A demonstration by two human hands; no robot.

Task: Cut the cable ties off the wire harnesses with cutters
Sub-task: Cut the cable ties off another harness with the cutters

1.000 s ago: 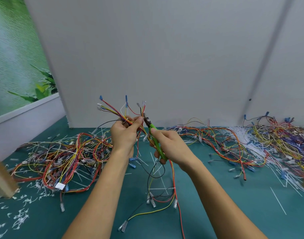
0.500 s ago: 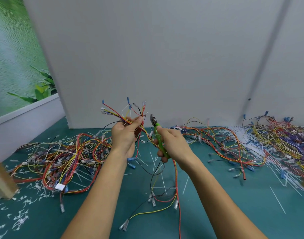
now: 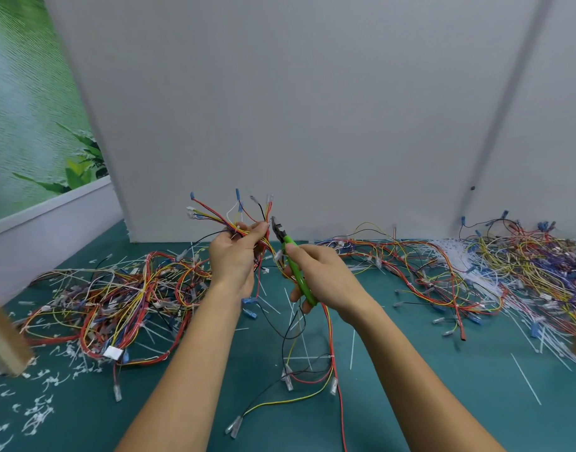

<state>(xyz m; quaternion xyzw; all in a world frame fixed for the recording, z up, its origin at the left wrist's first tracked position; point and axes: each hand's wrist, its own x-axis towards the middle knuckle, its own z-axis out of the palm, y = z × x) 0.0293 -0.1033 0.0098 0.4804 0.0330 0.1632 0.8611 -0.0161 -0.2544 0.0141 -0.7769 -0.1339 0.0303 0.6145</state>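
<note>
While left hand (image 3: 233,257) pinches harness (image 3: 228,222), right hand (image 3: 324,275) holds cutters (image 3: 295,265) — just beside.

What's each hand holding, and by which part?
Left hand grips the wire harness just below its fanned-out connector ends. Right hand holds the cutters by the green handles.

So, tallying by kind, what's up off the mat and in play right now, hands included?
left hand: 1
right hand: 1
green-handled cutters, gripped by the right hand: 1
wire harness, held up by the left hand: 1
Total: 4
</note>
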